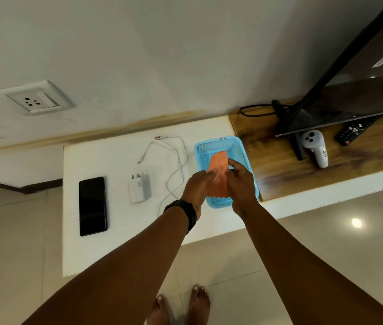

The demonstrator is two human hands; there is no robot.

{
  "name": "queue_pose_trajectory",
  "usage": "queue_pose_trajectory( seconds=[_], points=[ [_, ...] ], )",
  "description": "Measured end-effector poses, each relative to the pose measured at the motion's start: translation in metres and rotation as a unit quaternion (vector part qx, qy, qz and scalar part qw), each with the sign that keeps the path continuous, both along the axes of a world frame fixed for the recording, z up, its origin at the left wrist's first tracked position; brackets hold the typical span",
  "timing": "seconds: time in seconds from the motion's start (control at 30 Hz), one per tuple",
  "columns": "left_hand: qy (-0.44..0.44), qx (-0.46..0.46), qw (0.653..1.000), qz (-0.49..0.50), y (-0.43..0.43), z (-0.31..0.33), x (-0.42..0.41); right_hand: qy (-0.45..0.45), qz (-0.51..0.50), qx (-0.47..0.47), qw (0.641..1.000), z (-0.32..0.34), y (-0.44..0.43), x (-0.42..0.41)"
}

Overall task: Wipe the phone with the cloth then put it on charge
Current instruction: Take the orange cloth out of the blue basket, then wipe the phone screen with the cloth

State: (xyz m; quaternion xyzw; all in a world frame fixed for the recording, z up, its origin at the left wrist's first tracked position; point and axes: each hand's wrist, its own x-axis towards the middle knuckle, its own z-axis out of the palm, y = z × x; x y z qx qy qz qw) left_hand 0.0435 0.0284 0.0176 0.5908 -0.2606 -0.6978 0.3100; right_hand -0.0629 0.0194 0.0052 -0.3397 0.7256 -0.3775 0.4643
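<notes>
Orange cloth (218, 177) is being pinched by the fingers of both the left hand (196, 187) and right hand (239, 181), over the blue basket (211, 146). The black phone (93, 205) is lying flat on the white tabletop (106, 160), well left of the hands, with the charger (139, 188) and cable (176, 165) lying between

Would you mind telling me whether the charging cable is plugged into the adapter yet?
Not plugged in. The white cable lies loose beside the adapter, both of its ends free on the white table.
</notes>
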Motion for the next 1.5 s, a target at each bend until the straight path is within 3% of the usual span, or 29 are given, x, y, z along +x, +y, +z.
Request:
queue_pose_trajectory(
  seconds=[0.4, 0.67, 1.5],
  points=[
    [0.043, 0.018, 0.997, 0.067, 0.023, 0.005, 0.07, -0.069, 0.047, -0.061, 0.995, 0.021, 0.035, 0.062],
    [0.051, 0.009, 0.993, 0.109, 0.04, 0.005, 0.117, -0.107, 0.097, -0.003, 0.99, 0.025, 0.053, 0.1],
    [-0.047, 0.007, 0.993, 0.106, 0.057, 0.021, 0.207, -0.035, 0.133, 0.028, 0.99, 0.02, 0.063, 0.19]
  ],
)
